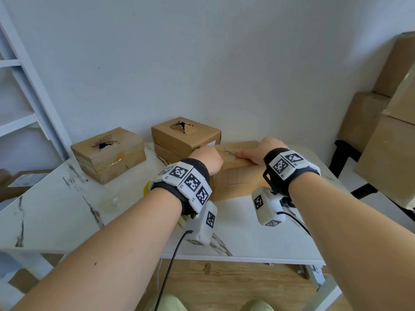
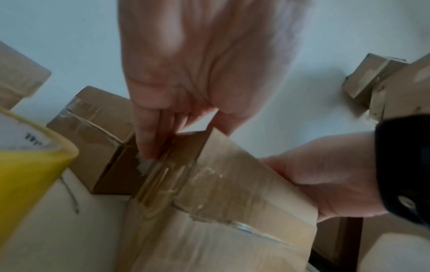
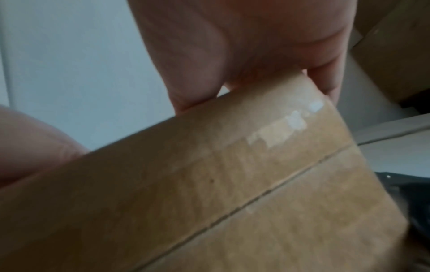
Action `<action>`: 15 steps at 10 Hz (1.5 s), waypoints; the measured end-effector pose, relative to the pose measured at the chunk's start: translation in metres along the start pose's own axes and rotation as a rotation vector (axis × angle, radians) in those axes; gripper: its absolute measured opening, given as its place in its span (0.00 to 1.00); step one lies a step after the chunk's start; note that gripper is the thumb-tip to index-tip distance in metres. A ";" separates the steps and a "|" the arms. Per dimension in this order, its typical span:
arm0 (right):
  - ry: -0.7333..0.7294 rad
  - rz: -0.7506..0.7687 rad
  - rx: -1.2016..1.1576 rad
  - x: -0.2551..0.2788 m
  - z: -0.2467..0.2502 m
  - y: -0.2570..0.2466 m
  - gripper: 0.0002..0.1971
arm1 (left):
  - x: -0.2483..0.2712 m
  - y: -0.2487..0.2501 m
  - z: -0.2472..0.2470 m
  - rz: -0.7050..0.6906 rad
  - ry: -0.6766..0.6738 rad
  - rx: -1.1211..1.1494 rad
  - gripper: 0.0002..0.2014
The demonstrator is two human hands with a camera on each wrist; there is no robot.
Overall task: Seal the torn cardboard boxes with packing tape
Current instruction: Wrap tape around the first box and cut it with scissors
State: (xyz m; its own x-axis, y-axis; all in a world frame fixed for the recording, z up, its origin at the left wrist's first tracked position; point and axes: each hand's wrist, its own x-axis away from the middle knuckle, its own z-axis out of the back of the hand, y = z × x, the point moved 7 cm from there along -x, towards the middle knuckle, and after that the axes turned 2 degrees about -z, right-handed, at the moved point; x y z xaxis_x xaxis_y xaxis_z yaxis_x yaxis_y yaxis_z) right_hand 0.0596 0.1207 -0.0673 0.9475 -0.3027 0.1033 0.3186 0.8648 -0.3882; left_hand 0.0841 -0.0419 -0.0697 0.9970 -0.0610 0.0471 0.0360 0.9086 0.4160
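Three brown cardboard boxes stand on the white marble table point(image 1: 67, 209). The left box point(image 1: 107, 153) and the back box point(image 1: 184, 135) each have a torn hole in the top. Both hands are on the near box point(image 1: 238, 176), which has a ragged tear point(image 1: 224, 151) along its top. My left hand point(image 1: 207, 157) is at the box's left end, its straight fingers point(image 2: 149, 139) pressing clear tape point(image 2: 163, 176) down the end face. My right hand point(image 1: 260, 151) lies flat on the top, thumb pointing left. A yellow tape roll point(image 2: 30, 165) stands beside the left wrist.
Large cardboard boxes point(image 1: 393, 131) are stacked at the right beyond the table, with a black frame point(image 1: 343, 158) in front of them. A white shelf unit point(image 1: 22, 108) stands at the left. The wall is close behind the boxes. Camera cables hang off the table's front edge.
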 end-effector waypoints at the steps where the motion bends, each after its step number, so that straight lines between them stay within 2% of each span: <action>1: -0.001 0.002 0.007 -0.005 0.003 0.003 0.23 | -0.001 0.002 0.004 0.025 -0.032 0.015 0.19; 2: 0.043 0.021 0.011 -0.005 0.008 0.003 0.19 | -0.002 0.002 0.004 0.057 -0.083 0.052 0.23; 3: 0.074 0.015 0.012 0.001 0.009 0.003 0.18 | -0.002 -0.001 0.008 0.035 -0.072 -0.013 0.20; 4: 0.042 0.030 0.000 0.003 0.003 -0.001 0.15 | -0.001 -0.004 0.010 0.049 -0.063 -0.026 0.20; 5: -0.059 0.068 -0.006 0.007 -0.010 -0.004 0.25 | -0.003 -0.004 0.006 0.048 -0.063 -0.034 0.20; 6: -0.077 0.062 -0.035 0.014 -0.009 -0.002 0.42 | -0.009 -0.010 -0.003 0.058 -0.058 0.113 0.22; 7: -0.094 0.062 -0.057 0.013 -0.007 0.000 0.27 | -0.014 -0.025 -0.022 0.135 -0.135 0.366 0.29; 8: -0.092 0.062 -0.093 0.004 -0.009 0.003 0.24 | -0.016 -0.027 -0.028 0.181 -0.177 0.493 0.37; 9: -0.082 0.082 -0.098 0.003 -0.007 0.004 0.25 | -0.019 -0.027 -0.034 0.194 -0.235 0.535 0.62; 10: -0.083 0.068 -0.197 -0.002 -0.002 0.012 0.21 | -0.023 -0.027 -0.028 0.174 -0.207 0.555 0.52; 11: -0.012 0.035 -0.457 -0.009 0.013 0.024 0.23 | -0.024 -0.014 -0.015 0.104 -0.119 0.565 0.27; 12: 0.054 0.026 -0.636 -0.018 0.031 0.038 0.23 | -0.032 0.000 -0.012 0.029 -0.006 0.495 0.18; 13: 0.024 0.021 -0.732 -0.029 0.034 0.049 0.23 | -0.043 0.010 -0.014 -0.009 0.079 0.467 0.19; 15: -0.032 -0.002 -0.761 -0.048 0.028 0.057 0.27 | -0.067 0.023 -0.011 -0.039 0.237 0.418 0.17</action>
State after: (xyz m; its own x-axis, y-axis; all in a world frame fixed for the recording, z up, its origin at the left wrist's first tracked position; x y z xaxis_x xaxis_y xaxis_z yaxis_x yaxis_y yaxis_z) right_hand 0.0336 0.1956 -0.0690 0.9509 -0.2822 0.1273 0.2246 0.3459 -0.9110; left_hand 0.0192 -0.0125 -0.0733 0.9852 0.0483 -0.1645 0.0921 0.6605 0.7452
